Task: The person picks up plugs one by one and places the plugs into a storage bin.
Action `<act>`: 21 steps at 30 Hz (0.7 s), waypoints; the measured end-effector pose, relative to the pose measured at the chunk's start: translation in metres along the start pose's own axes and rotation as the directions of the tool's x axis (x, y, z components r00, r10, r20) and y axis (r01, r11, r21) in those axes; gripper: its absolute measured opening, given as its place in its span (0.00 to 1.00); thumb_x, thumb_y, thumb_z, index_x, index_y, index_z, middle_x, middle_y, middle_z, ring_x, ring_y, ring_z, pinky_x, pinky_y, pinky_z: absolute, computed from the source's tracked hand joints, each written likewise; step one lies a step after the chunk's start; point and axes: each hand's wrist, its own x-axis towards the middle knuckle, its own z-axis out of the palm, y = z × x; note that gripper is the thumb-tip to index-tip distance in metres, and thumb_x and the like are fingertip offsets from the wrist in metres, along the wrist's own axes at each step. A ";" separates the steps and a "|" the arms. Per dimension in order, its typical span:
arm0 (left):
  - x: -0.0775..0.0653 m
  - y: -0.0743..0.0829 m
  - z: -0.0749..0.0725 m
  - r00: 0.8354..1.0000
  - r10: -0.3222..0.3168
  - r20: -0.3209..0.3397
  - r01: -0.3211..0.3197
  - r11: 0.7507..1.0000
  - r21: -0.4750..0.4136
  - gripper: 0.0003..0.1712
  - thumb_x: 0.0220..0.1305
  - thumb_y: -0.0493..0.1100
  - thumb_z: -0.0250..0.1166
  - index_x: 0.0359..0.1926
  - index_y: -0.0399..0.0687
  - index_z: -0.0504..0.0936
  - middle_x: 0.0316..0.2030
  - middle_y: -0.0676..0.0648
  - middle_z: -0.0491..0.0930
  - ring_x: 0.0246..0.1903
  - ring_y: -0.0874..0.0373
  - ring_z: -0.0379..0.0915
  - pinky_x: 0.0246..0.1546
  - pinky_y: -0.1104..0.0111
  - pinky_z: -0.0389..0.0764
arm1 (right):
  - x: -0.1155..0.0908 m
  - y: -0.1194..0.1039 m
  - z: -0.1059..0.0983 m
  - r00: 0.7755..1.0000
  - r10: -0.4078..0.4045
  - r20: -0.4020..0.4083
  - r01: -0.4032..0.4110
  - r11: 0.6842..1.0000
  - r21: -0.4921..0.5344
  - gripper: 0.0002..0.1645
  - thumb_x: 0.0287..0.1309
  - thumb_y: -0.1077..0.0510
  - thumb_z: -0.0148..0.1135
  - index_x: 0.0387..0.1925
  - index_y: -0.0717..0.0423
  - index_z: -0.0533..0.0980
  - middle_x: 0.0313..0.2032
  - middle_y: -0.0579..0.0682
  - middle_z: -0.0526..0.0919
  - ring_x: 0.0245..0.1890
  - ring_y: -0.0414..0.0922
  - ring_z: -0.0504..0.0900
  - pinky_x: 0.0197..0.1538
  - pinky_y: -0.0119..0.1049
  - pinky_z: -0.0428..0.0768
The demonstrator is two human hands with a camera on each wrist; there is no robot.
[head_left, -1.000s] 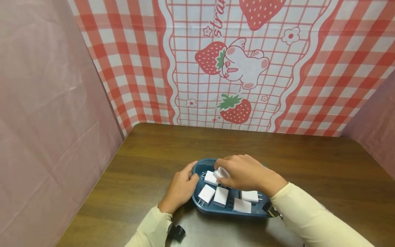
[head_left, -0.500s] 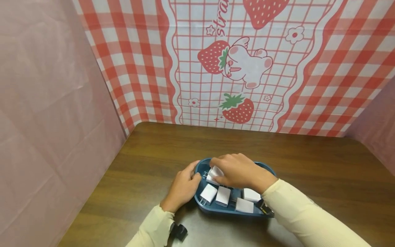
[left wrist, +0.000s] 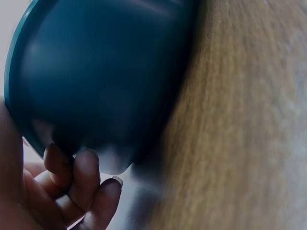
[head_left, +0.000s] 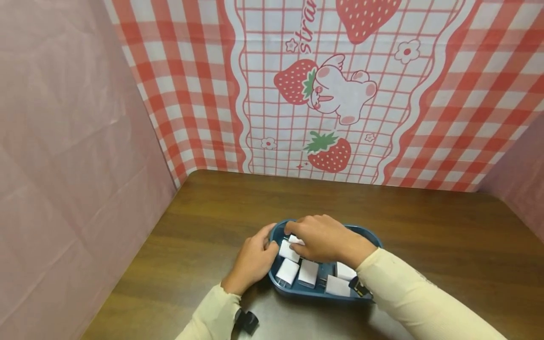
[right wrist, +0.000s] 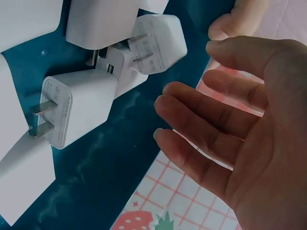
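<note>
A dark blue plastic tray (head_left: 367, 232) holds several white plug-in wall chargers (head_left: 308, 274), their metal prongs pointing various ways. At its left end my left hand (head_left: 252, 259) grips the rim; in the left wrist view its curled fingers (left wrist: 86, 172) lie against the outer wall. My right hand (head_left: 325, 238) hangs over the tray's far left part. Seen from the right wrist, the right fingers (right wrist: 206, 124) are loosely extended, with nothing between them. Just beyond their tips, a tilted charger (right wrist: 158, 43) leans on another charger. The right hand hides part of the tray in the head view.
The brown wooden table (head_left: 221, 208) carries the tray near its front. Behind it hangs a red-and-white checked cloth (head_left: 289, 127) with strawberries. Pink cloth (head_left: 76, 141) covers the left side, and more stands at the right. A black wrist device (head_left: 246, 322) sits by the left sleeve.
My right hand has moved left and down into the tray with a charger, then let it go onto the others. My left hand keeps its grip on the rim.
</note>
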 end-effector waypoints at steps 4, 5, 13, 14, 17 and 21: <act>-0.001 -0.001 0.001 1.000 0.006 -0.004 -0.006 1.000 -0.005 0.28 0.64 0.42 0.57 0.66 0.51 0.76 0.18 0.56 0.69 0.18 0.62 0.66 0.21 0.67 0.66 | -0.005 0.001 -0.002 1.000 0.004 -0.015 -0.004 1.000 -0.012 0.20 0.65 0.46 0.63 0.54 0.49 0.81 0.47 0.48 0.87 0.32 0.38 0.82 0.41 0.42 0.82; -0.001 -0.001 0.001 1.000 0.008 -0.008 -0.008 1.000 -0.005 0.28 0.64 0.42 0.57 0.66 0.50 0.76 0.18 0.56 0.69 0.18 0.62 0.66 0.21 0.67 0.67 | -0.007 0.002 -0.003 1.000 0.005 -0.023 -0.006 1.000 -0.017 0.20 0.65 0.46 0.62 0.54 0.50 0.81 0.47 0.48 0.86 0.34 0.39 0.83 0.41 0.43 0.82; -0.001 0.000 0.001 1.000 0.010 -0.015 -0.010 1.000 -0.013 0.27 0.64 0.41 0.58 0.66 0.48 0.76 0.17 0.56 0.68 0.17 0.62 0.65 0.21 0.68 0.66 | -0.036 0.010 -0.023 0.993 0.087 -0.079 -0.088 0.996 -0.002 0.20 0.64 0.45 0.64 0.54 0.48 0.80 0.47 0.45 0.86 0.36 0.38 0.83 0.42 0.42 0.82; -0.001 0.000 0.002 1.000 0.009 -0.014 -0.009 1.000 -0.013 0.27 0.64 0.41 0.58 0.66 0.48 0.76 0.17 0.56 0.68 0.17 0.62 0.65 0.21 0.68 0.66 | -0.042 0.012 -0.025 0.991 0.104 -0.086 -0.104 0.995 0.003 0.20 0.63 0.45 0.65 0.54 0.48 0.80 0.46 0.44 0.86 0.36 0.38 0.83 0.42 0.42 0.82; -0.002 0.001 0.002 1.000 0.012 -0.018 -0.012 1.000 -0.013 0.28 0.64 0.40 0.58 0.66 0.47 0.76 0.16 0.56 0.67 0.16 0.62 0.64 0.21 0.68 0.65 | -0.060 0.015 -0.028 0.982 0.156 -0.108 -0.155 0.988 0.020 0.21 0.63 0.44 0.65 0.54 0.46 0.80 0.45 0.42 0.85 0.38 0.39 0.83 0.42 0.43 0.82; -0.002 0.001 0.003 1.000 0.013 -0.026 -0.013 1.000 -0.015 0.28 0.63 0.40 0.58 0.65 0.46 0.76 0.16 0.55 0.67 0.16 0.62 0.63 0.21 0.68 0.65 | -0.085 0.018 -0.030 0.968 0.201 -0.152 -0.197 0.980 0.040 0.20 0.62 0.44 0.66 0.54 0.45 0.81 0.43 0.41 0.85 0.39 0.39 0.83 0.41 0.44 0.82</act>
